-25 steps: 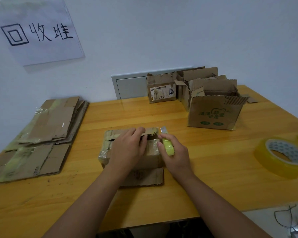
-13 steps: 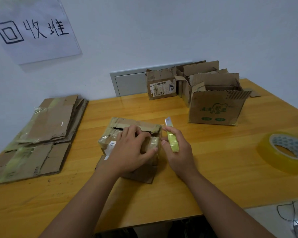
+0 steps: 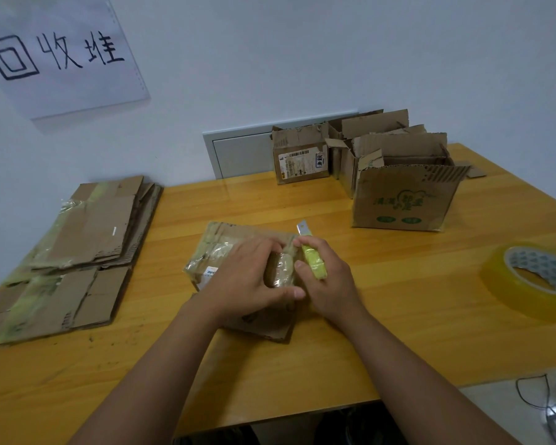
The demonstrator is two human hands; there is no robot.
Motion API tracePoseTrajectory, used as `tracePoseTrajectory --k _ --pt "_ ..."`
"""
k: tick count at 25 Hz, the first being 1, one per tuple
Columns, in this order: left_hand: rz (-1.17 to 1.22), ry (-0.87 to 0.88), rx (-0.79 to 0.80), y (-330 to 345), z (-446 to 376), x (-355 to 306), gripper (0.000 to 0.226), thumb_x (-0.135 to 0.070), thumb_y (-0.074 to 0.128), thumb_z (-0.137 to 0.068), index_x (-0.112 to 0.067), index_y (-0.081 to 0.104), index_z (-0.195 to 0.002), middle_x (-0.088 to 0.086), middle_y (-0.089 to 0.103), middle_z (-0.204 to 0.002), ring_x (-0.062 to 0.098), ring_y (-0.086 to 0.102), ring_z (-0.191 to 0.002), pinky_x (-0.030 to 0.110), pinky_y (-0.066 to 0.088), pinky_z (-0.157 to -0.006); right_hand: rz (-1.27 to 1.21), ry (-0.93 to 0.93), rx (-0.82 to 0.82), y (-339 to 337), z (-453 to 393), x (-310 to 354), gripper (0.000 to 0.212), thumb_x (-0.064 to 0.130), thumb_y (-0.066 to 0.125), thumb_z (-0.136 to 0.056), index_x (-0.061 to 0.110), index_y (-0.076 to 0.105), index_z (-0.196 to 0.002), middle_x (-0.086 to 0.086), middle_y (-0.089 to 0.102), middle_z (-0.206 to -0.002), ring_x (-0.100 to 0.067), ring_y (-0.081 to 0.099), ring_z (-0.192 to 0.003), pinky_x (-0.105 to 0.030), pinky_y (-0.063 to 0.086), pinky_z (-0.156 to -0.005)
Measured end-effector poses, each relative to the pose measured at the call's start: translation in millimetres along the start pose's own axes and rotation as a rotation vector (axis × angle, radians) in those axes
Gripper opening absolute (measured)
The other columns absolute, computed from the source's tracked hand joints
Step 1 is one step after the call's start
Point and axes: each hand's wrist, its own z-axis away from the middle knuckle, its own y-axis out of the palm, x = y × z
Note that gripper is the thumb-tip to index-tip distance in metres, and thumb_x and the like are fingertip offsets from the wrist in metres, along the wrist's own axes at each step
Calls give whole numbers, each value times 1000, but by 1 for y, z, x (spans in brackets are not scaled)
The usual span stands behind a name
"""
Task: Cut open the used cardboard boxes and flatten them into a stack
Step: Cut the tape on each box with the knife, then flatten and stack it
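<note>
A small taped cardboard box [image 3: 225,252] sits in the middle of the wooden table [image 3: 398,332]. My left hand [image 3: 251,277] grips its top, fingers curled over the right edge. My right hand [image 3: 328,281] holds a yellow-green box cutter [image 3: 313,261] beside the box's right side, its blade pointing away from me. A stack of flattened cardboard [image 3: 77,248] lies at the table's left.
Several open cardboard boxes [image 3: 402,197] stand at the back right near the wall. A roll of clear yellow tape [image 3: 533,281] lies at the right edge. A paper sign [image 3: 58,53] hangs on the wall. Cables [image 3: 546,403] lie below the table, lower right.
The box has been turned and tipped under my left hand, which now wraps over its right edge. My right hand with the cutter stayed close beside it.
</note>
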Motion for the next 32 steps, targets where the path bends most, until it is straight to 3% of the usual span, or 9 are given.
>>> tracePoseTrajectory --k 3,5,8,10,16,21,26,29,32 --pt "67 -49 56 0 -2 5 86 -90 53 -59 -30 44 -120 -13 51 -128 8 47 -112 30 42 -89 -213 84 -34 -5 -1 8 34 36 58 -88 28 60 -122 14 65 -117 1 59 -108 -25 49 -88" --pt "88 -70 39 2 -3 8 84 -87 56 -60 -31 44 -121 -16 49 -130 7 45 -115 30 41 -91 -335 120 -129 -13 -2 11 31 43 55 -84 33 66 -112 9 70 -105 -5 64 -101 -24 51 -82" --pt "60 -120 2 6 -8 5 82 -81 63 -63 -30 46 -125 -15 49 -129 6 43 -113 28 38 -91 -484 204 -167 -21 1 11 32 28 51 -80 34 66 -107 -4 70 -81 -17 65 -76 -28 53 -68" --pt "48 -123 -10 8 -12 2 81 -77 64 -65 -27 46 -126 -13 49 -132 7 42 -116 32 37 -100 -500 263 -138 -19 5 11 37 20 49 -77 27 62 -111 -6 69 -74 -18 63 -71 -29 52 -65" --pt "105 -81 131 -6 -11 6 72 -59 72 -75 -24 43 -131 -9 43 -141 8 36 -128 44 28 -114 -484 274 -162 -11 16 12 30 20 56 -77 23 64 -107 -9 70 -77 -16 66 -69 -24 53 -62" --pt "98 -142 112 -4 -13 5 79 -60 73 -71 -25 41 -134 -5 44 -144 24 32 -138 47 30 -112 -490 274 -138 -7 14 15 26 5 52 -88 20 63 -107 -10 70 -76 -17 66 -69 -25 53 -63" --pt "119 -172 110 -2 -13 7 79 -64 71 -69 -30 41 -133 -7 43 -144 26 29 -139 49 30 -111 -562 305 -183 -14 16 16 28 -2 44 -91 13 63 -105 -9 67 -69 -19 62 -64 -25 50 -58" --pt "112 -178 111 -2 -14 9 77 -63 72 -69 -31 41 -133 -7 44 -145 26 28 -139 50 31 -111 -544 314 -129 -10 15 20 28 -2 44 -93 15 62 -106 -10 67 -71 -19 62 -67 -27 50 -61" --pt "112 -174 97 -2 -14 8 76 -61 73 -70 -32 41 -132 -7 45 -142 23 30 -135 43 33 -107 -545 299 -104 -8 20 23 29 -3 44 -93 14 63 -105 -11 67 -72 -19 62 -67 -28 50 -62"
